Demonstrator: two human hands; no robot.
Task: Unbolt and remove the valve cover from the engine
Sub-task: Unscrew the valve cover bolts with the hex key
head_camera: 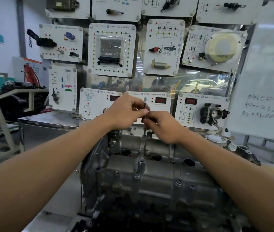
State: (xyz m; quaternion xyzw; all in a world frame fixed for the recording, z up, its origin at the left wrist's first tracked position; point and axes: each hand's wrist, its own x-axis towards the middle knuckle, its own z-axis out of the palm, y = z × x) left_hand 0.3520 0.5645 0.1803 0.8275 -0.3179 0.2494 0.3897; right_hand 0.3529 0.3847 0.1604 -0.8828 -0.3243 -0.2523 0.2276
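Forearms [32, 173] reach across the valve cover [158, 174] on the engine [149, 208]; my left hand [126, 111] and right hand [162, 126] curl round a slim driver shaft [145, 104] over its far-edge bolt [144, 132]. Rigid casting, likely heavy: lift by both ends.

Your left forearm [49, 164], right forearm [233, 164]: bare along all the length in view. Your left hand [124, 111], right hand [164, 126]: bare.
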